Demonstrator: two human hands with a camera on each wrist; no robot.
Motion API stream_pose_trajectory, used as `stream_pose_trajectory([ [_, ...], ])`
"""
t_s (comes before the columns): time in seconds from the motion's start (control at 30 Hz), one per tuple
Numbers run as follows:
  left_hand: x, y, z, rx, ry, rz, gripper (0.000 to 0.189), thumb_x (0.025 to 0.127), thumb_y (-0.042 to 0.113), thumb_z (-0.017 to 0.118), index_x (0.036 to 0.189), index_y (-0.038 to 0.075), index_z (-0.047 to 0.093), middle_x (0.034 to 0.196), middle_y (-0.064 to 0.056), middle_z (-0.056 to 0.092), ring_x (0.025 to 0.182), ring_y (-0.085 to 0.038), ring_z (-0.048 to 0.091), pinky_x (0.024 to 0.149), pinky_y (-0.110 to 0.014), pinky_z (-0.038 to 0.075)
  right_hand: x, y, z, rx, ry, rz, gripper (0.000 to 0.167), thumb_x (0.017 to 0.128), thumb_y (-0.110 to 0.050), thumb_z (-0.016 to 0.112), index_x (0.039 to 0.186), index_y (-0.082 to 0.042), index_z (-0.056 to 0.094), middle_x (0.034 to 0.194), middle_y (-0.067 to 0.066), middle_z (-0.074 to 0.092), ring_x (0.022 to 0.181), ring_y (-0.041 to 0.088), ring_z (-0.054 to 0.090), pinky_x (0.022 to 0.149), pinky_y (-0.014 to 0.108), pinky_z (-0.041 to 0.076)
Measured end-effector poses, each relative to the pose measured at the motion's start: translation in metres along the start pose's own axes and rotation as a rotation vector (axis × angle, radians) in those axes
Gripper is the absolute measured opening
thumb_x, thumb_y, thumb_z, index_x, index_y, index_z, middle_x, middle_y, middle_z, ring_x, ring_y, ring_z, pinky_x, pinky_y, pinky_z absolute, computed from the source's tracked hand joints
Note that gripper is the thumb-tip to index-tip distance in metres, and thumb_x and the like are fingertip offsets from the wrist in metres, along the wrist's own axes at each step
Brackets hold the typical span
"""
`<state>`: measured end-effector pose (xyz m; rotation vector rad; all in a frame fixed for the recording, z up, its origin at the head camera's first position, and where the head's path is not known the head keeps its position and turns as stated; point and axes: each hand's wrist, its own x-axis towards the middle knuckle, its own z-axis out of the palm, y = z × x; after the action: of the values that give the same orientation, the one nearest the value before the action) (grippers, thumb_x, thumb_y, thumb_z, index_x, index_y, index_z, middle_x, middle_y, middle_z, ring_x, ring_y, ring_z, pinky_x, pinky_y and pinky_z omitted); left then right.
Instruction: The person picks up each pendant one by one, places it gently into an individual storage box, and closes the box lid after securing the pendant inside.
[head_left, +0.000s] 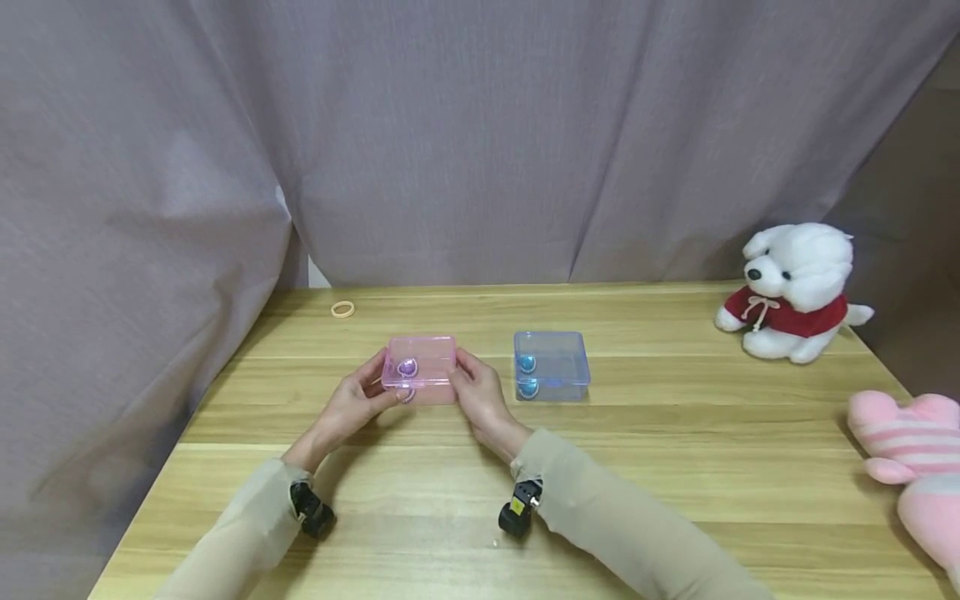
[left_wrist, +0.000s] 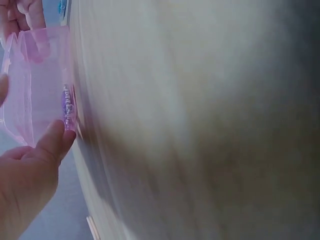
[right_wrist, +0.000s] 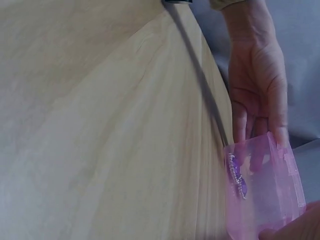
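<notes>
A small clear pink plastic box [head_left: 420,364] sits on the wooden table [head_left: 525,475] with a purple beaded trinket [head_left: 407,367] inside. My left hand [head_left: 358,400] grips its left side, fingers curled round the edge. My right hand [head_left: 477,393] holds the right side the same way. In the left wrist view the pink box [left_wrist: 35,85] shows the purple trinket [left_wrist: 67,106] against its wall, with my thumb [left_wrist: 52,142] at the corner. The right wrist view shows the pink box [right_wrist: 265,190] with the other hand [right_wrist: 257,95] behind it.
A clear blue box [head_left: 551,365] with blue trinkets stands just right of the pink one. A tan rubber band [head_left: 342,309] lies at the back left. A white plush dog [head_left: 795,292] and a pink plush toy [head_left: 911,458] occupy the right side. A grey curtain [head_left: 450,142] hangs behind.
</notes>
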<state>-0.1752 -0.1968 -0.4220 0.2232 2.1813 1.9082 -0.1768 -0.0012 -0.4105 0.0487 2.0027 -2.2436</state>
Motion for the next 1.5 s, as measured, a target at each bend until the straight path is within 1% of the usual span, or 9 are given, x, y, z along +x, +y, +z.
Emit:
stream_pose_trajectory([
  [0.2,-0.0025,-0.0011,-0.0031,0.005,-0.002,-0.001,0.063,0.099,0.018,0.047,0.150,0.003,0.012,0.155,-0.020,0.015,0.137,-0.035,0.030,0.108,-0.031,0.035,0.0004,0.0023,-0.0017,-0.016,0.002,-0.021,0.048,0.094,0.003,0.044,0.140,0.010,0.031,0.145,0.025,0.036,0.136,0.032,0.034,0.114,0.038,0.031],
  [0.3,-0.0031,-0.0016,-0.0039,-0.013,-0.009,-0.007,0.060,0.101,0.021,0.043,0.149,0.003,0.012,0.156,-0.018,0.011,0.138,-0.035,0.027,0.110,-0.035,0.033,0.0005,0.0035,-0.0022,-0.026,-0.004,-0.029,0.048,0.094,0.002,0.044,0.140,0.008,0.032,0.145,0.023,0.036,0.136,0.032,0.034,0.114,0.038,0.030],
  [0.43,-0.0031,-0.0021,-0.0043,-0.015,-0.011,-0.013,0.059,0.101,0.021,0.041,0.149,0.003,0.012,0.157,-0.016,0.008,0.139,-0.034,0.024,0.110,-0.036,0.033,0.0001,0.0049,-0.0031,-0.049,-0.026,-0.046,0.047,0.095,0.001,0.044,0.141,0.005,0.033,0.146,0.021,0.035,0.137,0.030,0.032,0.114,0.038,0.029],
  [0.63,-0.0019,-0.0020,-0.0041,0.025,-0.001,-0.001,0.059,0.100,0.021,0.044,0.149,0.006,0.015,0.156,-0.014,0.011,0.140,-0.030,0.024,0.107,-0.029,0.035,-0.0002,0.0067,-0.0045,-0.063,-0.036,-0.051,0.048,0.095,0.001,0.044,0.142,0.004,0.032,0.147,0.019,0.034,0.137,0.030,0.031,0.114,0.038,0.028],
  [0.83,-0.0003,-0.0029,-0.0031,0.056,0.009,-0.004,0.059,0.100,0.020,0.046,0.150,0.009,0.016,0.155,-0.015,0.016,0.138,-0.029,0.030,0.103,-0.021,0.038,-0.0013,0.0056,-0.0052,-0.069,-0.032,-0.045,0.048,0.096,-0.001,0.045,0.142,0.002,0.033,0.148,0.018,0.033,0.137,0.029,0.031,0.114,0.037,0.030],
  [1.0,-0.0007,-0.0033,-0.0032,0.060,0.012,-0.013,0.060,0.099,0.022,0.047,0.150,0.011,0.017,0.155,-0.014,0.016,0.134,-0.029,0.037,0.093,-0.013,0.046,-0.0025,0.0055,-0.0057,-0.065,-0.035,-0.038,0.050,0.096,0.000,0.045,0.143,0.002,0.031,0.149,0.018,0.031,0.137,0.029,0.031,0.113,0.037,0.030],
  [1.2,-0.0009,-0.0020,-0.0023,0.065,0.022,-0.013,0.061,0.099,0.022,0.048,0.150,0.012,0.017,0.155,-0.013,0.017,0.124,-0.029,0.045,0.082,-0.014,0.051,-0.0028,0.0056,-0.0067,-0.074,-0.029,-0.039,0.050,0.095,0.001,0.046,0.143,0.002,0.032,0.148,0.018,0.033,0.137,0.029,0.032,0.113,0.036,0.031],
  [1.4,-0.0011,-0.0018,-0.0006,0.090,0.027,-0.001,0.060,0.099,0.019,0.048,0.150,0.010,0.018,0.154,-0.014,0.018,0.129,-0.027,0.041,0.085,-0.012,0.050,-0.0014,0.0072,-0.0080,-0.061,-0.030,-0.028,0.049,0.095,0.001,0.046,0.142,0.002,0.034,0.147,0.017,0.035,0.138,0.028,0.031,0.114,0.036,0.030],
  [1.5,-0.0010,-0.0020,0.0009,0.087,0.038,-0.003,0.060,0.098,0.018,0.049,0.149,0.010,0.019,0.154,-0.014,0.020,0.127,-0.028,0.043,0.084,-0.012,0.050,-0.0016,0.0075,-0.0085,-0.066,-0.024,-0.016,0.048,0.095,0.000,0.046,0.141,0.001,0.035,0.147,0.016,0.036,0.138,0.027,0.031,0.114,0.036,0.030],
])
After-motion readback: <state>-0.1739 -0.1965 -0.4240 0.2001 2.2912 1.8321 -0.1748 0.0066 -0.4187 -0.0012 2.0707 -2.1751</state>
